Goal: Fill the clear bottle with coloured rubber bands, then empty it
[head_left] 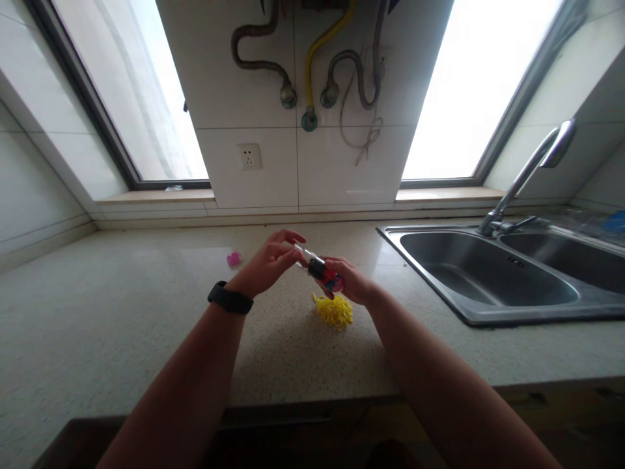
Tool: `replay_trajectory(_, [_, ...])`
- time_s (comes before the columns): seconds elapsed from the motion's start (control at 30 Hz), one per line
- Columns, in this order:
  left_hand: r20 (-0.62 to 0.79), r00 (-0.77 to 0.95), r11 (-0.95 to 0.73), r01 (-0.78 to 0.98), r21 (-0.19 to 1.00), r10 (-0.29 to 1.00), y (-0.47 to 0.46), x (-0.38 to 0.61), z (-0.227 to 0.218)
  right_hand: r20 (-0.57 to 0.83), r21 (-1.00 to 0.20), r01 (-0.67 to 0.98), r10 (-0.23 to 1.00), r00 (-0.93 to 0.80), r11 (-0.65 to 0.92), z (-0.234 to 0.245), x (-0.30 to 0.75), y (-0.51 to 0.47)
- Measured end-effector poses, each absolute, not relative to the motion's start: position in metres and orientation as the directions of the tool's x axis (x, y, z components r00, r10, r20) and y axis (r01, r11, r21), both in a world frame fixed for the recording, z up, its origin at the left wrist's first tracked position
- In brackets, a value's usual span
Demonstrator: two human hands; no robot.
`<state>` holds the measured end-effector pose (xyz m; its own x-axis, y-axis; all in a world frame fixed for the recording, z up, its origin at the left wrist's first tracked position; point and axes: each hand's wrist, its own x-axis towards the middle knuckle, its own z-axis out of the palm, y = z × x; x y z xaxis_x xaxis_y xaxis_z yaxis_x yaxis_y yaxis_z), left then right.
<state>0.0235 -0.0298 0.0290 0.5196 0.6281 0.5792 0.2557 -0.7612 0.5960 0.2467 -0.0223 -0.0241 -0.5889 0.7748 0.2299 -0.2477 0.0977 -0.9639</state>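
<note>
My right hand [352, 280] is wrapped round a small clear bottle [322, 271] with a dark band and red and blue contents. The bottle is tilted, its clear upper end pointing left. My left hand [270, 263], with a black band on its wrist, pinches that upper end with thumb and fingertips. Both hands hover over the speckled countertop [122, 306]. Just below them a heap of small yellow rubber bands [334, 311] lies on the counter. A small pink object [234, 258] rests to the left of my left hand.
A steel double sink [493, 277] with a curved tap [530, 170] fills the right side. Behind the counter runs a tiled wall with a power socket [249, 157], hoses and pipes, between two bright windows. The counter's front edge is near my elbows.
</note>
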Motion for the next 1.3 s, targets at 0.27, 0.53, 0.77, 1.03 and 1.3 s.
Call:
replay_trajectory(0.27, [0.607, 0.508, -0.771, 0.209, 0.601, 0.611, -0.028, 0.026, 0.023, 0.261, -0.954, -0.28, 0.76, -0.595, 0.108, -0.024, 0.247, -0.023])
replay_trajectory(0.53, [0.505, 0.655, -0.808, 0.306, 0.503, 0.562, -0.033, 0.026, 0.028, 0.207, -0.975, -0.187, 0.797, -0.568, 0.119, -0.028, 0.248, -0.023])
replay_trajectory(0.77, [0.575, 0.592, -0.814, 0.282, 0.508, 0.564, -0.031, 0.027, 0.024, 0.205, -0.975, -0.183, 0.812, -0.546, 0.123, -0.032, 0.251, -0.017])
replay_trajectory(1.03, [0.728, 0.291, -0.782, 0.165, 0.601, 0.621, -0.028, 0.035, 0.018, 0.238, -0.966, -0.222, 0.796, -0.556, 0.134, -0.021, 0.256, -0.022])
replay_trajectory(1.3, [0.78, 0.058, -0.779, 0.142, 0.611, 0.623, -0.027, 0.043, 0.009, 0.238, -0.956, -0.276, 0.811, -0.535, 0.098, -0.022, 0.26, -0.017])
